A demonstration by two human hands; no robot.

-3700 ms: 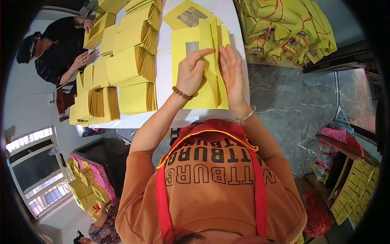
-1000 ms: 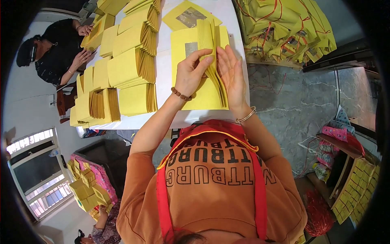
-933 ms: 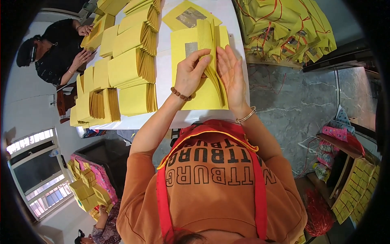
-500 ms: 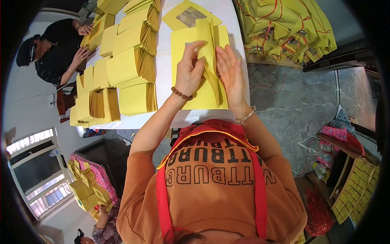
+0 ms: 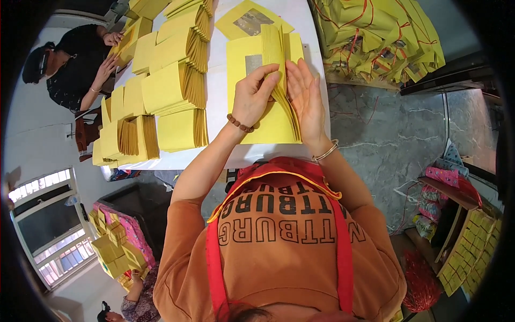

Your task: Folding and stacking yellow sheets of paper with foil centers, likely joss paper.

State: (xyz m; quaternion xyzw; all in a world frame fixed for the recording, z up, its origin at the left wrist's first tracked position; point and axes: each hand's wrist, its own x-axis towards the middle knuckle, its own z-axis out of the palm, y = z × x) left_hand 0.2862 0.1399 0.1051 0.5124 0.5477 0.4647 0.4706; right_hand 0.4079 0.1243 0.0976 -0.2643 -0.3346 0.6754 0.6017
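Observation:
A pile of yellow paper sheets [image 5: 237, 56] lies on the table in front of me, a silver-grey patch [image 5: 254, 63] showing on its top. Along its right part several sheets are folded up into a standing bundle [image 5: 272, 45]. Thumb and forefinger of my left hand [image 5: 251, 98] are closed on the bundle's left side. Against its right side rests my right hand [image 5: 307, 104], fingers stretched out and palm facing the fold. Beyond the pile lies a turned yellow sheet [image 5: 228, 24] with a similar silver patch.
Rows of folded yellow paper stacks [image 5: 174, 86] fill the table's left side. A person in black [image 5: 72, 67] handles yellow paper at the far left. Yellow bundles tied with red string [image 5: 370, 48] are heaped at the right. Another person [image 5: 140, 298] shows at the lower left.
My left hand has slid slightly down and right along the bundle, uncovering the silver patch. The fold's lower end has shifted right. My right hand stays nearly in place.

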